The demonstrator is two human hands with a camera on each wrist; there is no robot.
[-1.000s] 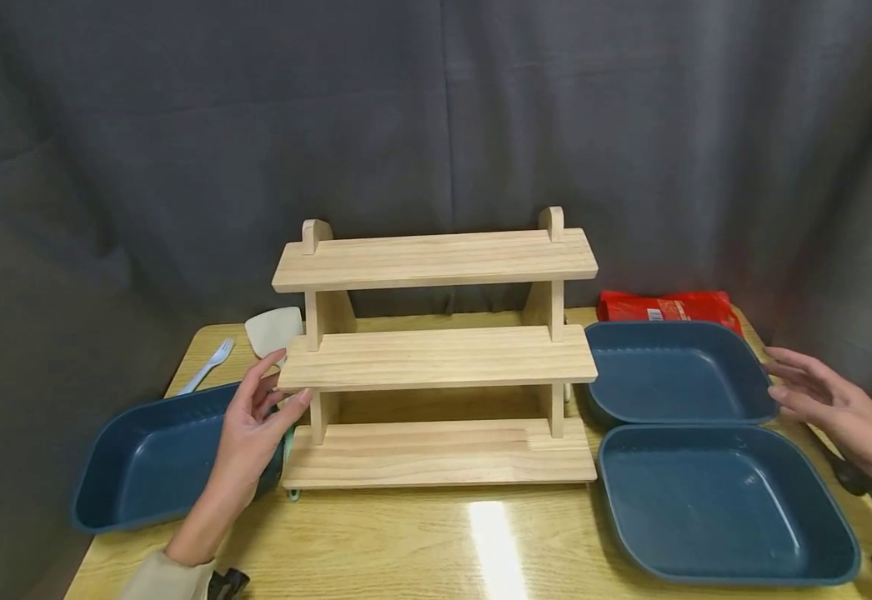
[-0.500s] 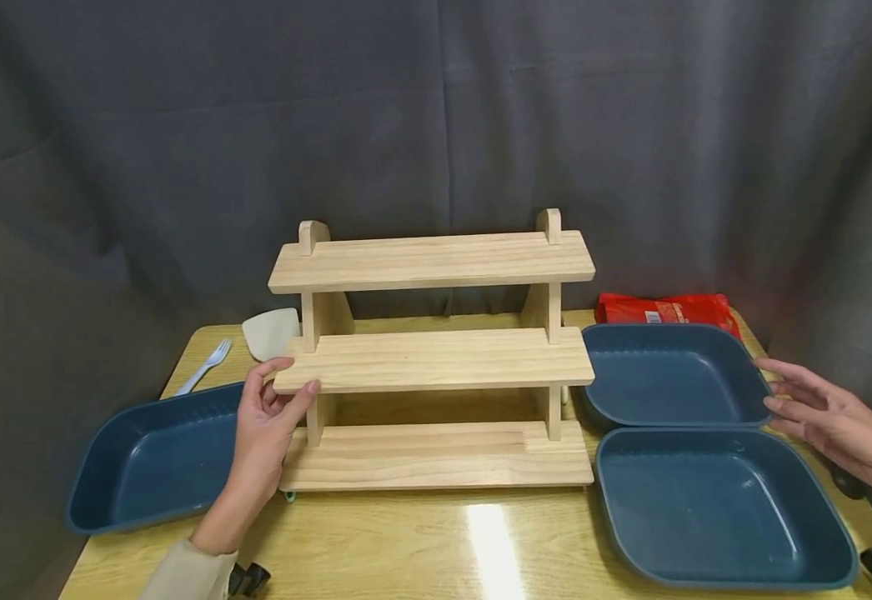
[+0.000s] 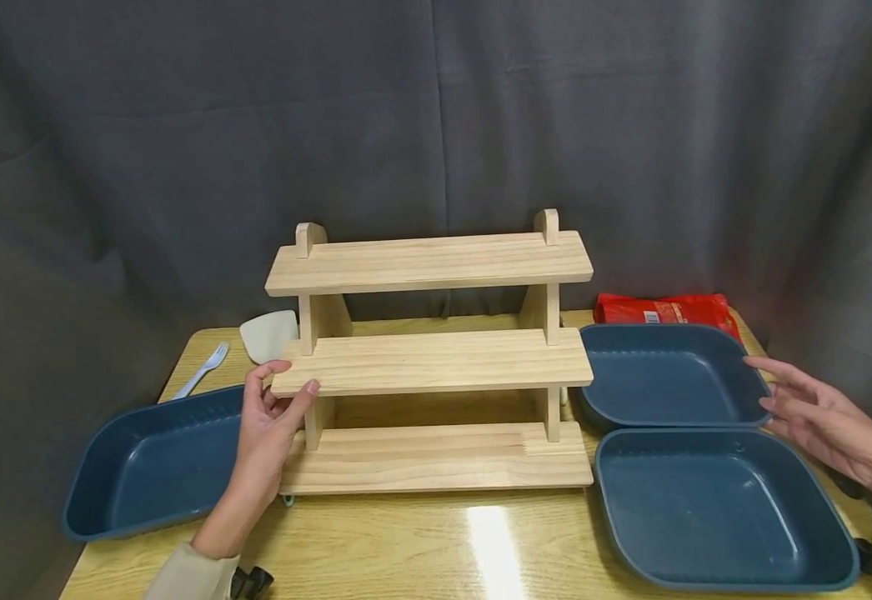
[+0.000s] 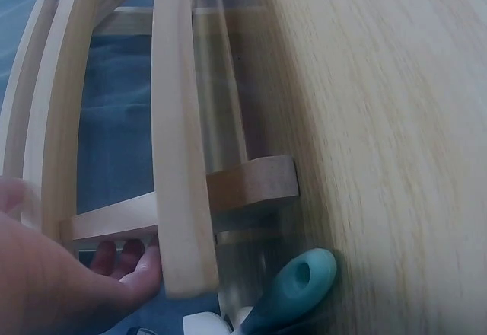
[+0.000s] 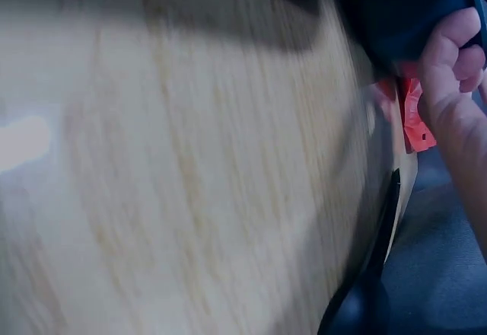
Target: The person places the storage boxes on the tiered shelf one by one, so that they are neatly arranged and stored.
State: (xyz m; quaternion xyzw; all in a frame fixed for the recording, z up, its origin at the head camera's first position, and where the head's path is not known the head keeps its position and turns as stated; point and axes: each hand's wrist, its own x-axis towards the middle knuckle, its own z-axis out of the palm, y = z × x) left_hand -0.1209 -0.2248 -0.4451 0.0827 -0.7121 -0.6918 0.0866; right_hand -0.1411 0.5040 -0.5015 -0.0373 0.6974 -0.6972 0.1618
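Observation:
My left hand (image 3: 265,437) grips the left end of the middle board of a three-tier wooden display stand (image 3: 436,363). Its thumb lies at the front edge and the fingers bend round the end, as the left wrist view also shows. On the right, my right hand (image 3: 829,417) is at the right rim of the far blue bin (image 3: 676,375), fingers loose and slightly bent. Whether the fingertips touch that rim is hard to tell. In the right wrist view the right hand (image 5: 456,84) shows only partly, against the dark bin.
A second blue bin (image 3: 729,508) sits in front of the far one; another (image 3: 173,467) is at left. Behind lie a red packet (image 3: 664,311), a white spatula head (image 3: 267,336) and a pale fork (image 3: 203,371). A teal handle (image 4: 300,282) lies beside the stand.
My left hand has moved in to the right and taken hold of the middle board's end. My right hand has shifted slightly left at the far bin's rim.

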